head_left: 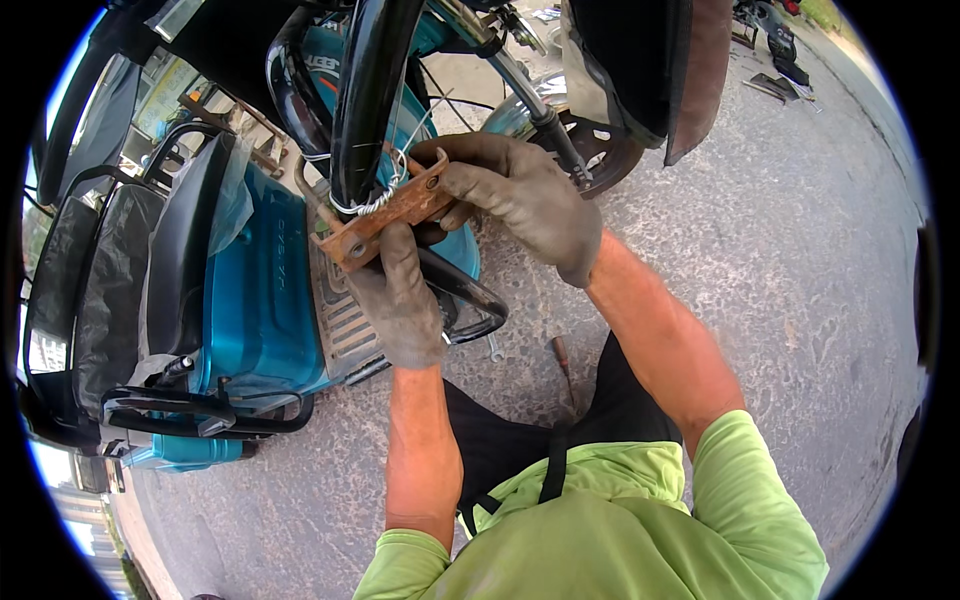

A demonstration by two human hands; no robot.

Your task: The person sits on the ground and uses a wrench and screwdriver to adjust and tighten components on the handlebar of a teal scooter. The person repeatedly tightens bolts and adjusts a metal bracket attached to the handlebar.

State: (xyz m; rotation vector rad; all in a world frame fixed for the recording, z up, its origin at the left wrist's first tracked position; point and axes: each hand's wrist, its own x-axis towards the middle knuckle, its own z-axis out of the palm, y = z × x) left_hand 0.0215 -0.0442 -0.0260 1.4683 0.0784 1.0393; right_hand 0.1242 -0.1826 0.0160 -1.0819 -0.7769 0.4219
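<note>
A rusty metal bracket point(405, 208) with bolt holes lies against a thick black tube point(372, 110) on the blue motor tricycle. Silvery wire point(372, 205) is wound around the tube's lower end, just behind the bracket. My gloved left hand point(402, 295) closes on the bracket's lower left part, thumb on its face. At the upper right end my gloved right hand point(520, 195) grips the bracket between thumb and fingers. Some fingertips of both hands are hidden behind it.
A screwdriver point(562, 352) and a wrench point(496, 348) lie on the rough pavement near my legs. To the left is the blue seat box point(262, 285) with black seats. A front wheel point(600, 155) stands beyond my right hand. Metal parts point(780, 88) lie far right.
</note>
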